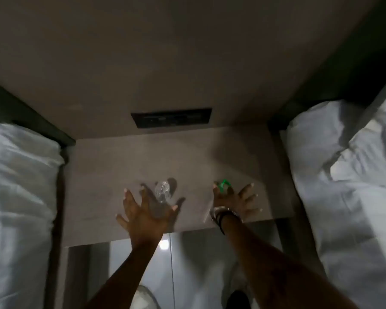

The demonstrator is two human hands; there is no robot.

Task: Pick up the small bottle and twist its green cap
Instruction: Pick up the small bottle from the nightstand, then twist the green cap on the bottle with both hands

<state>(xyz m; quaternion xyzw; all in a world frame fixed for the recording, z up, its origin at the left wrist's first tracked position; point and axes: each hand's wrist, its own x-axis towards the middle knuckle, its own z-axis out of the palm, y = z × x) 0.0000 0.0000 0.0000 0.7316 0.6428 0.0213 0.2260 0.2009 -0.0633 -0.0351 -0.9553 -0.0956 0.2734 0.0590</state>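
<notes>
Both hands splayed, gripping nothing: left hand (143,210) over the clear bottle (162,190) on the nightstand (103,175); right hand (234,200) beside the green cap (224,183).

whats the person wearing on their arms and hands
Both forearms are bare, no sleeves or gloves. The left hand and its wrist carry nothing. The right hand has stacked wristbands at the wrist, some dark, some pale or shiny; blur hides finer detail.
</notes>
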